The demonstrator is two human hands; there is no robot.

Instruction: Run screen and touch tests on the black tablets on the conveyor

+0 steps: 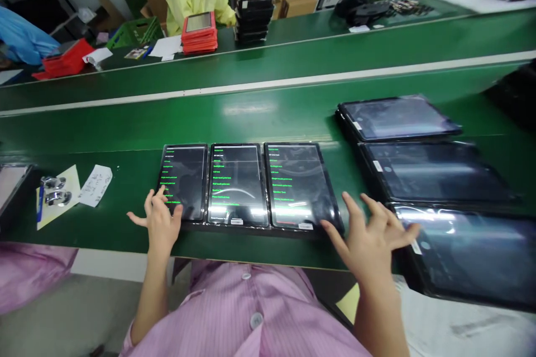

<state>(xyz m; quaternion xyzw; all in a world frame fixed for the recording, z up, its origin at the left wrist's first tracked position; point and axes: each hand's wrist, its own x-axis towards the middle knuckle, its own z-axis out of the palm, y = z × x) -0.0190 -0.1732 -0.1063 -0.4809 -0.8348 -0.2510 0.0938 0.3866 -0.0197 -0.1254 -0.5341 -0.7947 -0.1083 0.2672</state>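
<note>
My left fingers (163,206), loosely spread, reach over the leftmost tablet (184,184), its lines in green text. Right of it on the counter (104,139), the middle tablet (237,184) reads "LCD test"; my right fingers (349,226) spread open beside the third tablet (299,184).

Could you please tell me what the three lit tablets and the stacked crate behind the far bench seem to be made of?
The tablets look glass-fronted, glossy with bright reflections; their dark edges could be plastic or metal. The green crate seems to be matte moulded plastic, judging by its slotted walls.
</note>
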